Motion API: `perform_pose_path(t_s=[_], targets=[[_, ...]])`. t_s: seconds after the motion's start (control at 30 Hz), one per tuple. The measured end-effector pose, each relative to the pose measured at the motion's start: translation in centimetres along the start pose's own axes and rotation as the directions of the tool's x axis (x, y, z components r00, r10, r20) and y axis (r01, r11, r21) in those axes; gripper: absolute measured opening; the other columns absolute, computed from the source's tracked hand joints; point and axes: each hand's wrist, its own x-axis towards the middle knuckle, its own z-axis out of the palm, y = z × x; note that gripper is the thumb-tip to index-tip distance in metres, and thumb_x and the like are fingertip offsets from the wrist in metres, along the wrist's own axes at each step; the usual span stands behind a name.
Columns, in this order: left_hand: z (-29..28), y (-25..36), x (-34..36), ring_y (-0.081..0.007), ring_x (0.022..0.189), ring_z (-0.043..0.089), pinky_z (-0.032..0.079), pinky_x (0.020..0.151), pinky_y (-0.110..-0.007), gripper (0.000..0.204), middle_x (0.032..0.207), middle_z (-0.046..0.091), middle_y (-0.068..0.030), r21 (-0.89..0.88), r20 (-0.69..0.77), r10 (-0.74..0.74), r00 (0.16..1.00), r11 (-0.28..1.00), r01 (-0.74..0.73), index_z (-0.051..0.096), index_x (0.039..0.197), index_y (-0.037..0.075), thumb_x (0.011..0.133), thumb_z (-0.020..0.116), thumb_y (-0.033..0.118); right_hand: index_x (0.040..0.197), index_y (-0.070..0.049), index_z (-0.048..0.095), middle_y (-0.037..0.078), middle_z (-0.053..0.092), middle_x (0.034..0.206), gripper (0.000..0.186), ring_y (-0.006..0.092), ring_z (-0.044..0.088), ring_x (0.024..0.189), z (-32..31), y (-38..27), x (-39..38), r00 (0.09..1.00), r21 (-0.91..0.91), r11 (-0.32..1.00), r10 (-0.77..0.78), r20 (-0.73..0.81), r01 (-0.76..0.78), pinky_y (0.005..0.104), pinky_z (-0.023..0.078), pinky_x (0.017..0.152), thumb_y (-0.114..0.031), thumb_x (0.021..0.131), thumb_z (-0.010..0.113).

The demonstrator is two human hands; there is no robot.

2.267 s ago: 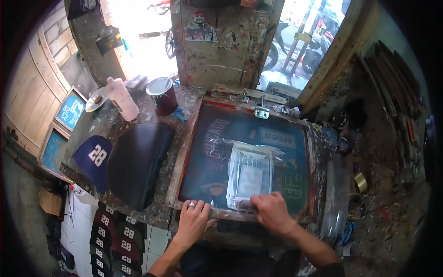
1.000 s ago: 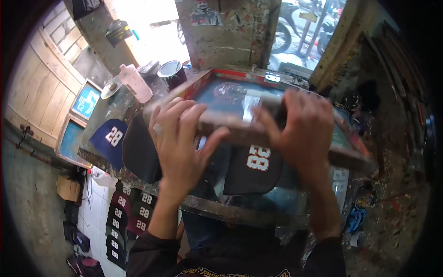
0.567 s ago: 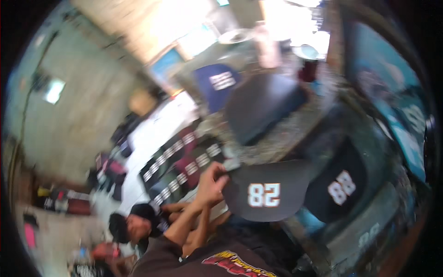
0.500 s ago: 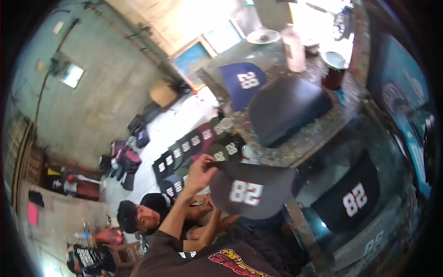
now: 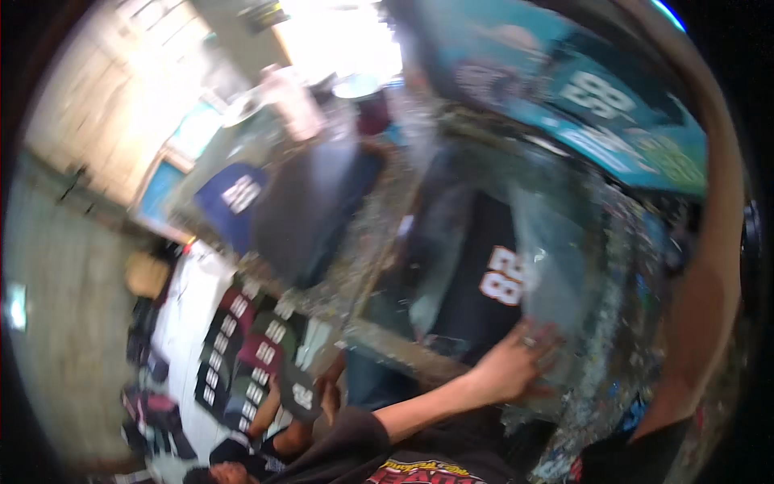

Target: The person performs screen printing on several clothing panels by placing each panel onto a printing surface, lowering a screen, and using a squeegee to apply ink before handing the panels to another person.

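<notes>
My left hand (image 5: 516, 367) reaches across the glass-like work surface (image 5: 556, 234), fingers outstretched and slightly blurred, by the lower edge of a black curved fabric panel (image 5: 476, 294) with a white, orange-edged number print. I cannot tell whether the fingertips touch it. My right arm (image 5: 701, 298) stretches up along the right rim; its hand does not show. A teal screen-like panel (image 5: 516, 56) with pale lettering stands tilted beyond the surface. Lower left, a co-worker's hands (image 5: 326, 395) hold a dark grey printed panel (image 5: 300, 394).
A dark curved board (image 5: 310, 214) and a blue printed panel (image 5: 232, 202) lie on the stained bench to the left. Behind them are a pale pink bottle (image 5: 294, 105) and a dark red tub (image 5: 372, 113). Several printed panels (image 5: 230, 343) lie in rows on the floor.
My left hand has let go of the dark panel it held and moved right to the work surface. A similar panel is now in the co-worker's hands. The view has swung right.
</notes>
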Motion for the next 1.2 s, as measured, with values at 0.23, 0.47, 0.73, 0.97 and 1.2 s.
perform_pose_path(t_s=[0.23,0.47,0.73,0.97,1.2], targets=[[-5.9,-8.0,-5.4,-0.0340,0.144,0.045,0.031,0.119,-0.058,0.050,0.148,0.053,-0.0177,0.139,0.123,-0.181,0.976,0.977,0.164,0.059,0.136,0.006,0.090,0.067,0.023,0.135,0.000,0.067,0.019,0.068,0.136,0.062,0.0304,0.062,0.121,-2.0,2.9,-2.7,1.000,0.072,0.997,0.028,0.008,-0.029,0.0387,0.043,0.111,-0.053,0.105,0.053],[-6.7,-9.2,-6.6,-0.0287,0.160,0.021,0.010,0.126,-0.060,0.073,0.169,0.032,-0.0086,0.344,0.296,-0.328,0.897,0.913,0.220,0.039,0.160,0.012,0.100,0.059,0.050,0.135,-0.004,0.067,0.019,0.068,0.134,0.054,0.0301,0.063,0.120,-1.3,3.3,-0.8,0.994,0.154,0.982,-0.110,0.018,0.106,0.0389,0.044,0.110,-0.047,0.106,0.052],[-6.2,-9.7,-6.4,-0.0297,0.160,0.021,0.010,0.126,-0.062,0.076,0.170,0.032,-0.0101,0.331,0.294,-0.340,0.894,0.913,0.238,0.040,0.159,0.011,0.097,0.062,0.049,0.136,-0.007,0.066,0.020,0.068,0.131,0.050,0.0323,0.064,0.118,-0.1,4.1,-0.5,0.997,0.121,0.990,-0.077,0.026,0.073,0.0407,0.046,0.107,-0.045,0.106,0.052],[-6.3,-9.7,-6.1,-0.0326,0.159,0.022,0.010,0.126,-0.061,0.075,0.169,0.032,-0.0131,0.333,0.304,-0.324,0.896,0.917,0.219,0.040,0.159,0.008,0.099,0.061,0.048,0.138,-0.010,0.064,0.021,0.068,0.128,0.047,0.0343,0.065,0.116,0.4,4.3,-0.6,0.998,0.104,0.992,-0.066,0.020,0.064,0.0422,0.047,0.104,-0.043,0.105,0.052],[-6.5,-9.7,-6.1,-0.0327,0.160,0.020,0.009,0.126,-0.060,0.074,0.169,0.032,-0.0134,0.333,0.305,-0.329,0.894,0.916,0.224,0.039,0.159,0.008,0.099,0.060,0.046,0.139,-0.013,0.063,0.022,0.069,0.125,0.045,0.0362,0.066,0.114,0.9,4.4,-0.7,0.997,0.114,0.991,-0.069,0.026,0.066,0.0438,0.049,0.102,-0.041,0.105,0.052]])
